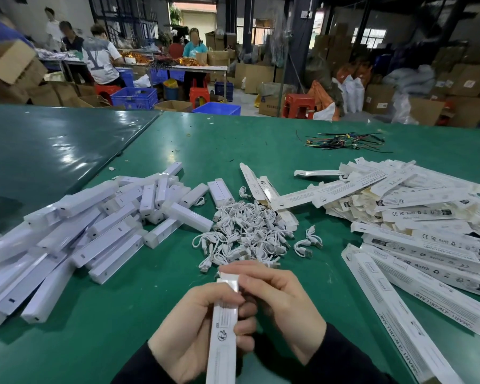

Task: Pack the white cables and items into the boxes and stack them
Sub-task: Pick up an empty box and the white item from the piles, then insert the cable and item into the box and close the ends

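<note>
The left hand [194,331] has its fingers curled round a long, narrow white box [224,328], the grip wrapping the carton about a third of the way down from its top end, thumb on the printed face. The right hand [275,300] meets it at the top, fingers bent over the open end of the box and pinching the flap there; whether anything sits inside the box is hard to tell, since the fingers cover the mouth. Both wrists come out of dark sleeves [352,353], and the box runs down out of the bottom edge of the view.

Just beyond the hands, on the green table [261,139], lies a loose heap of short white cables [247,231], each coiled, with a few strays just right of the heap. To the left is a jumbled pile of white lamp bars [94,231], overlapping one another at all angles. To the right spreads a pile of flat white printed boxes [413,206], with several longer ones lying side by side nearest the right edge. Farther back on the table rests a small tangle of coloured wires [344,141].

Behind the table, people sit and stand at other tables among blue crates [135,98], red stools [298,105] and stacked cardboard cartons [257,77].
</note>
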`<state>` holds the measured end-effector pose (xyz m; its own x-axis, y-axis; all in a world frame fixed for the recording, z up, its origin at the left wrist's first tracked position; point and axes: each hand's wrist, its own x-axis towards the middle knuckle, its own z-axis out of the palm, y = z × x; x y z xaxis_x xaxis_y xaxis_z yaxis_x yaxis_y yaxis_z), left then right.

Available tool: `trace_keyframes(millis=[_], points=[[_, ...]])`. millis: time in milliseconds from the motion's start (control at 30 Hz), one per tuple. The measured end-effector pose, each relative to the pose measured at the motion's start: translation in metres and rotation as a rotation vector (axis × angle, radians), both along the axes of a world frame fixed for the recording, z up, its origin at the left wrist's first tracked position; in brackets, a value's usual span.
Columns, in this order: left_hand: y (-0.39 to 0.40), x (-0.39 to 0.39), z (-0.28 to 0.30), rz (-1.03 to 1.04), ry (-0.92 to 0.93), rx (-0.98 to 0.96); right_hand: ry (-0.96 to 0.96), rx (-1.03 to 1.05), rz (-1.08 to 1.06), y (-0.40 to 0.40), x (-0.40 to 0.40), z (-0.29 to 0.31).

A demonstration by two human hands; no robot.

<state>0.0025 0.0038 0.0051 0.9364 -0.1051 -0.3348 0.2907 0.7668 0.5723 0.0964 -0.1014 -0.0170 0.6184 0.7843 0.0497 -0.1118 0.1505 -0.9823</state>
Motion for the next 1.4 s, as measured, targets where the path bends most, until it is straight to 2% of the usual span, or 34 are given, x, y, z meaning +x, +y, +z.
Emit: trace_keyframes(millis=[100, 300, 433, 633, 767, 967, 1067, 1200, 1300, 1400], points=[[0.001, -0.003, 0.003, -0.034, -0.003, -0.064, -0.001, 0.027, -0.047, 0.001, 0.0, 0.0], [0.002, -0.003, 0.002, -0.068, 0.012, -0.06, -0.081, 0.064, -0.039, -0.003, -0.002, 0.002], [0.0, -0.005, 0.0, -0.047, -0.025, -0.01, -0.011, 0.026, -0.032, -0.002, -0.001, -0.001], [-0.005, -0.004, -0.003, -0.007, -0.018, 0.128, -0.086, 0.025, -0.03, -0.005, -0.004, 0.001], [-0.008, -0.003, -0.001, 0.026, -0.018, 0.127, -0.086, 0.055, -0.033, -0.005, -0.005, 0.002], [-0.01, -0.002, 0.0, 0.016, -0.018, 0.209, -0.261, 0.013, -0.037, -0.006, -0.004, 0.006], [-0.006, 0.001, 0.001, 0.116, 0.015, 0.15, -0.238, 0.02, -0.057, -0.008, -0.004, 0.012], [0.009, 0.0, 0.003, 0.382, -0.005, -0.078, -0.142, -0.068, -0.09, -0.008, -0.015, 0.014], [0.014, -0.001, 0.002, 0.562, -0.049, -0.174, -0.075, -0.211, 0.138, -0.014, -0.033, 0.004], [0.009, -0.002, 0.002, 0.593, -0.109, -0.212, -0.187, -0.254, 0.231, -0.025, -0.054, 0.003]])
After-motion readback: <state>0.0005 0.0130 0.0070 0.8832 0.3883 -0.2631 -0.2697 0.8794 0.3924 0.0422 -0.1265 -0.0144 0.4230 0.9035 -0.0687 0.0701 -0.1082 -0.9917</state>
